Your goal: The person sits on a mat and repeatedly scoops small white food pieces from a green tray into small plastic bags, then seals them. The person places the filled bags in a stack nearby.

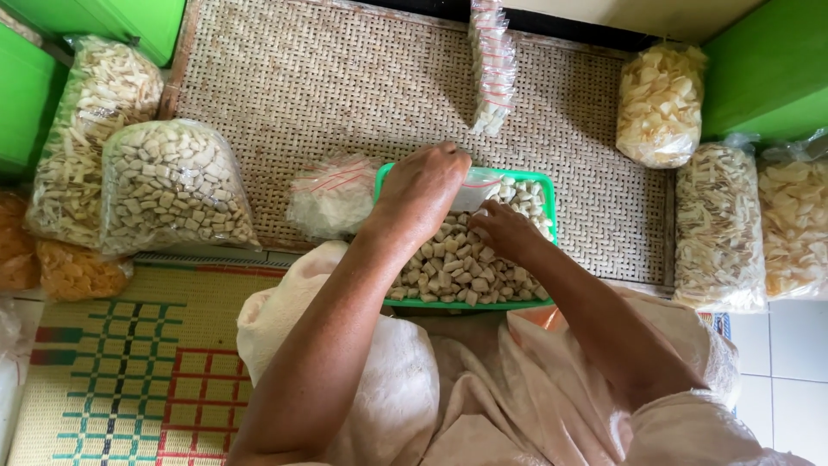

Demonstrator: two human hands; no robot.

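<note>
Your left hand [423, 185] pinches a small clear bag [476, 190] over the green tray [542, 181]; your right hand [503, 229] closes on pale cracker pieces [448, 272] in it

A home snack-packing spot on the floor. Woven mats [345, 78] cover white tiles [789, 362]; large clear bags of crackers [660, 103] and pale cubes [172, 185] lie left and right, a strip of small filled packets [492, 69] lies far centre, and a green tray [539, 185] of cubes sits near the seated person's lap.
</note>
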